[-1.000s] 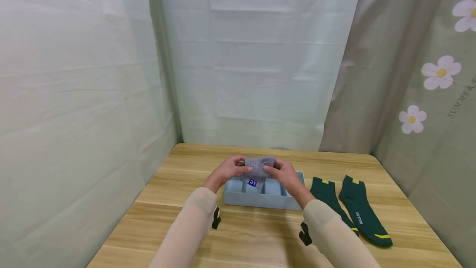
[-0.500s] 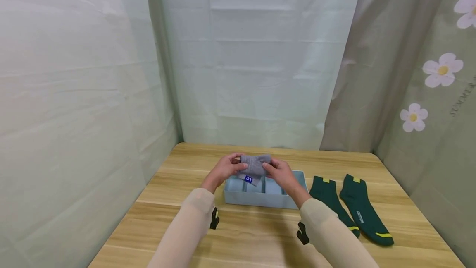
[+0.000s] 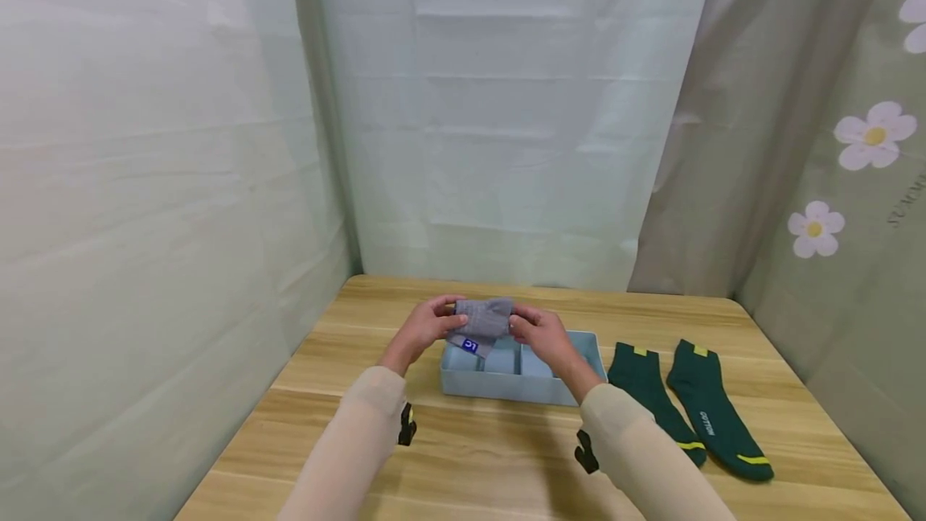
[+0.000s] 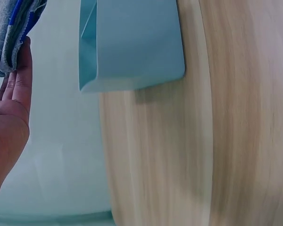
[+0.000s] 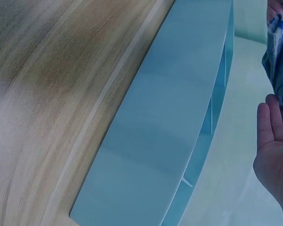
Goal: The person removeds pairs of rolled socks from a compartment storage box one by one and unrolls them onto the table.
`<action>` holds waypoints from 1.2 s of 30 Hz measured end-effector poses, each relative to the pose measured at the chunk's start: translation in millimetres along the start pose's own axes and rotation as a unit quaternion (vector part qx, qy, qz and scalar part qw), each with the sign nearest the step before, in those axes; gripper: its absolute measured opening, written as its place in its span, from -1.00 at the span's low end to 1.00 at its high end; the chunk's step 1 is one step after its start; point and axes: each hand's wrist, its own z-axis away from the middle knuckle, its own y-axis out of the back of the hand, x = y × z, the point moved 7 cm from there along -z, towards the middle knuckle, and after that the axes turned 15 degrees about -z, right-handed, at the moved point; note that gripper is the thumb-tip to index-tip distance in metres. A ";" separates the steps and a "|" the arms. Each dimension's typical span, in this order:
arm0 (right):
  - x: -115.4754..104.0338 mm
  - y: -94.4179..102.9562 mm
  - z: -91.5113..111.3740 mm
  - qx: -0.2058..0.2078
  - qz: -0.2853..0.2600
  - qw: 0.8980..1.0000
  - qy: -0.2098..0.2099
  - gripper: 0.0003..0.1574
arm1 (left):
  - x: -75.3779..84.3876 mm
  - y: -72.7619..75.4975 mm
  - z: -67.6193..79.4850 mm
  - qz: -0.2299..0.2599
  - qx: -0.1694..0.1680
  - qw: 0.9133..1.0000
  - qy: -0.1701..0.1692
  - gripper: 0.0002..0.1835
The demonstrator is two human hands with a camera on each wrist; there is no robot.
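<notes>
Above a blue box (image 3: 499, 386), left of green socks (image 3: 716, 408), a grey sock bundle (image 3: 483, 318) is pinched by the left hand (image 3: 425, 328) and right hand (image 3: 546, 337).

Knitted cloth sock (image 3: 486, 318), smooth plastic box (image 3: 499, 385), wood-grain table (image 3: 463, 457)

Wood-grain table (image 3: 463, 457) under a light-blue divided box (image 3: 499, 386) and two green socks (image 3: 716, 416).

Grey fabric (image 3: 483, 318) between left hand (image 3: 422, 330) and right hand (image 3: 544, 337) — blue label (image 3: 470, 346), white letters (image 3: 469, 345). Near them, pale-blue box (image 3: 506, 387); rightward — green, yellow-banded socks (image 3: 703, 394).
</notes>
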 end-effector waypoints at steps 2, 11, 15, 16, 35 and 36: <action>-0.2 -1.3 -0.4 -0.002 -0.005 1.000 -0.002 -0.48 | -4.3 4.2 1.0 0.003 0.007 1.000 0.002 -0.58; -1.9 -6.4 1.4 -0.017 0.007 1.000 0.005 -0.49 | -24.7 25.8 6.3 0.032 0.035 0.999 0.025 -0.57; -0.2 -8.3 3.1 -0.019 0.031 0.999 0.006 -0.49 | -36.9 37.8 10.8 0.038 0.051 0.997 0.035 -0.56; 0.5 -8.8 3.4 -0.019 0.038 0.999 0.006 -0.49 | -40.3 40.9 12.4 0.039 0.055 0.997 0.038 -0.56; 12.0 -44.5 12.4 -0.079 0.126 0.988 0.049 -0.50 | -105.2 70.4 49.6 0.040 0.070 0.990 0.113 -0.50; 12.9 -47.2 13.1 -0.084 0.131 0.986 0.055 -0.51 | -107.1 69.4 51.7 0.036 0.065 0.990 0.117 -0.49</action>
